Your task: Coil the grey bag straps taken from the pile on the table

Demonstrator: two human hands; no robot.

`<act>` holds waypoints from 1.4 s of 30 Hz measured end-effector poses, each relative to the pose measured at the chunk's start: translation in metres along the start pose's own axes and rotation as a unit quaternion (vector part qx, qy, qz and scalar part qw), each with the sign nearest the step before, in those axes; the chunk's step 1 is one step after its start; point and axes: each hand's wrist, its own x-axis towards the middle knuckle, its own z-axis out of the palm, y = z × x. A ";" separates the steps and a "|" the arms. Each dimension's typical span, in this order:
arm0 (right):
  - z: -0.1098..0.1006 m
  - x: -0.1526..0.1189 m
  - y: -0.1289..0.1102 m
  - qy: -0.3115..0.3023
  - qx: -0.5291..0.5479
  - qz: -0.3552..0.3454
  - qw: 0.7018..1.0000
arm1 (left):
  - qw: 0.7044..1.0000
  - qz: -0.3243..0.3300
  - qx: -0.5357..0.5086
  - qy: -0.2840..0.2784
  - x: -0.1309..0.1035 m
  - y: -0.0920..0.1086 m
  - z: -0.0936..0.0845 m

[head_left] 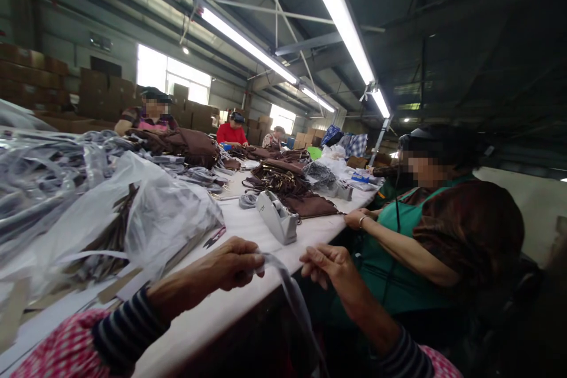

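My left hand [241, 263] is closed, with thumb and forefinger pinching the end of a grey plastic-wrapped strap [290, 289]. From there the strap droops past the table's front edge and hangs down out of view. My right hand [330, 266] is raised just to the right of the strap, apart from it. Its fingers are curled and the fingertips pressed together; whatever they may hold is too small to make out. Beyond both hands a grey tape dispenser [277, 218] stands on the white table [234, 215].
Clear plastic bags [172, 212] and wrapped straps [53, 159] heap up on the left. Dark brown bags [310, 204] lie mid-table. Scissors [215, 237] rest near my left hand. A co-worker in a green apron [411, 260] sits close on the right; others work farther back.
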 end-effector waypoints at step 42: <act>0.065 0.035 -0.010 -0.154 -0.034 -0.025 0.987 | 0.994 0.076 -0.068 0.030 -0.005 -0.012 -0.026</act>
